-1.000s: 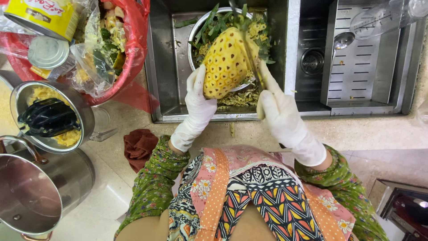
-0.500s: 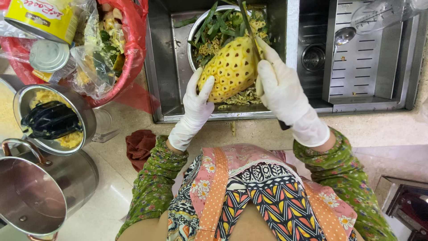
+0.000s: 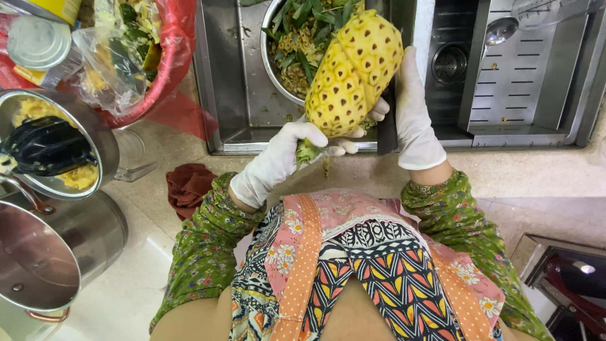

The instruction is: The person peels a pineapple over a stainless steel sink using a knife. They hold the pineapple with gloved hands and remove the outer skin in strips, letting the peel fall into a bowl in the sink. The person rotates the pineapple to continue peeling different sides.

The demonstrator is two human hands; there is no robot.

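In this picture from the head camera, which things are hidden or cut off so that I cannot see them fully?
- Dark knife blade: its handle is covered by the white-gloved right hand.
- Round steel bowl of green peelings: the peeled yellow pineapple covers part of it, and the top edge cuts it off.
- White-gloved left hand: its fingertips go under the pineapple.
- Red plastic bag: cut off at the top edge.

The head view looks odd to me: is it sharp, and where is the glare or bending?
Head view: the pineapple and gloved left hand are sharp; soft, even light, faint shadows; glare on the steel pot and sink wall; straight sink edges lean outward near the frame sides, a wide-lens effect.
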